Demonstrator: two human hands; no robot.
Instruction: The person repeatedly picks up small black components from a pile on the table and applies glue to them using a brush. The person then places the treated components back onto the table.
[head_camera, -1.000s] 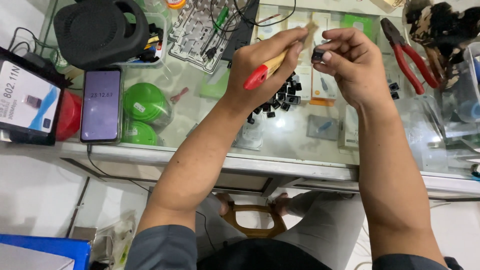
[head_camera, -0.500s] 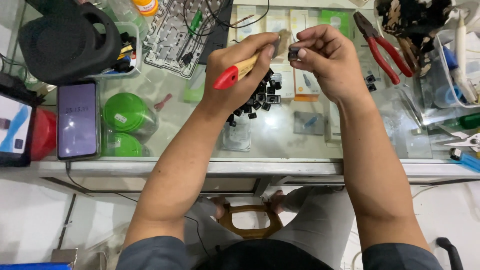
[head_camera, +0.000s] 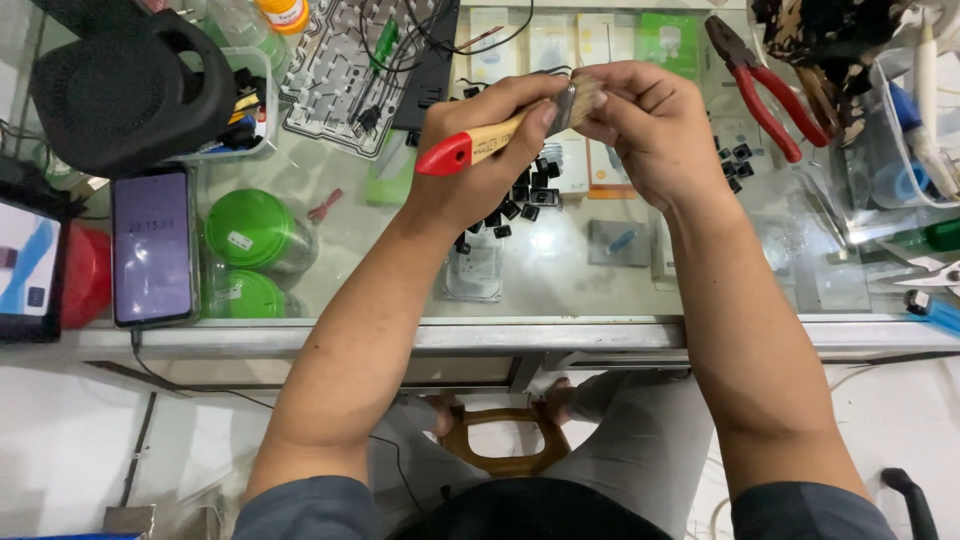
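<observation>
Over a glass-topped workbench (head_camera: 560, 290), the person's left hand (head_camera: 480, 165) was wrapped round a small paintbrush (head_camera: 500, 135) w/ a red-tipped wooden handle, thumb pressed along the wood. The bristle end met the right hand (head_camera: 650, 125), whose fingers were bunched tight round something too small and hidden to identify.

All else is placed relative to the brush. Directly under it and both hands lay a scatter of small black keycaps (head_camera: 515, 205) on the glass, partly covered by the left hand; a few more sat to the right. Farther right lay red-handled pliers (head_camera: 765, 95). Behind the brush, at the bench's far side, sat a stripped keyboard frame (head_camera: 345, 70) w/ wires. Well to the left stood two green-lidded jars (head_camera: 250, 255), a phone (head_camera: 150, 245) w/ lit screen and a black speaker (head_camera: 120, 85). Below, beneath the bench edge, a wooden stool (head_camera: 500, 450) showed between the person's knees.
</observation>
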